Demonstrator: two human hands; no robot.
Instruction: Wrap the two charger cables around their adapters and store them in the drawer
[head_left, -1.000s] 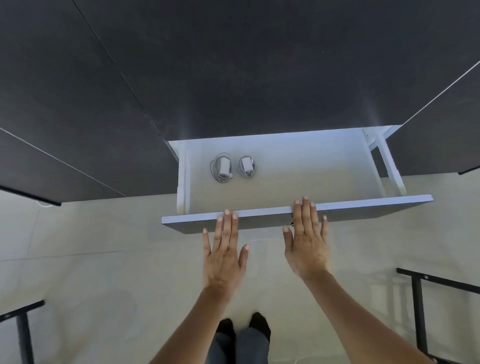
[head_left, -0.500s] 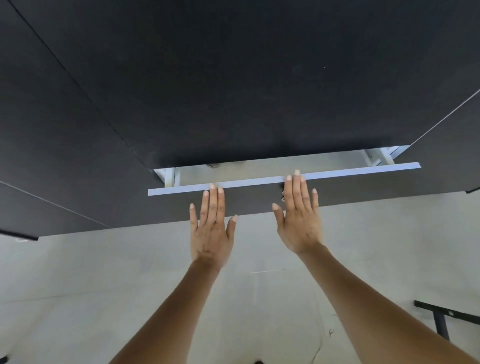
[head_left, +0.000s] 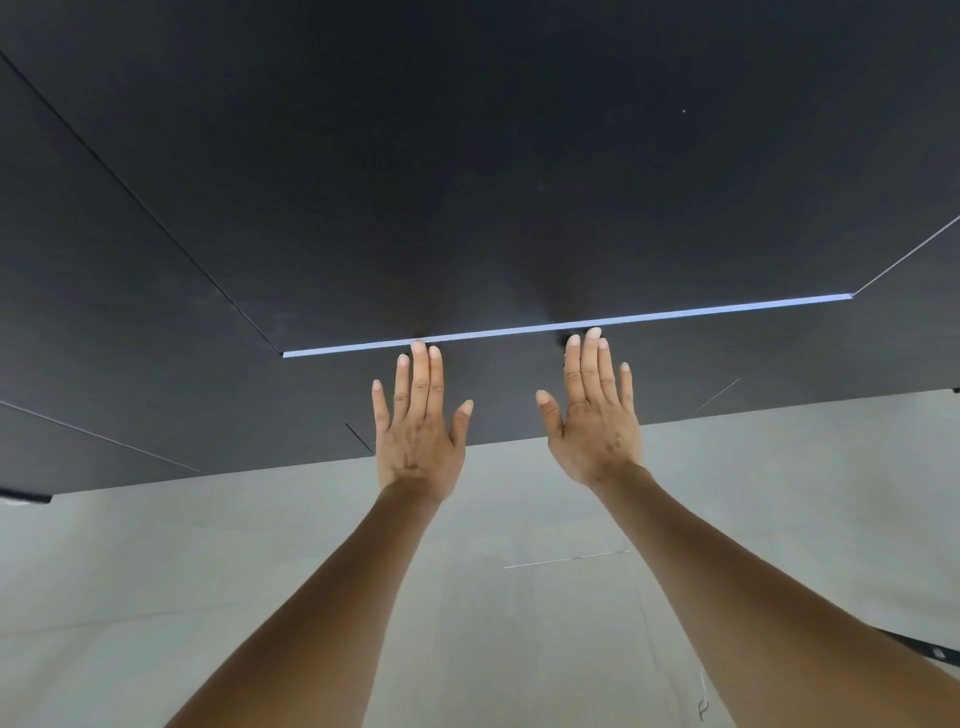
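The drawer (head_left: 519, 384) sits pushed in under the dark tabletop (head_left: 467, 182); only its dark front panel and a thin white top edge show. My left hand (head_left: 418, 426) and my right hand (head_left: 592, 415) lie flat against the drawer front, fingers straight and spread, fingertips at the white edge. The two chargers with their wrapped cables are hidden inside the drawer.
Pale tiled floor (head_left: 260, 571) lies below the desk. A black metal frame piece (head_left: 930, 649) shows at the lower right, and another dark edge (head_left: 26, 496) at the far left. Seams split the tabletop into panels.
Both hands have pushed the drawer in from wide open to closed. The two wrapped chargers, seen inside a second ago, have gone out of sight.
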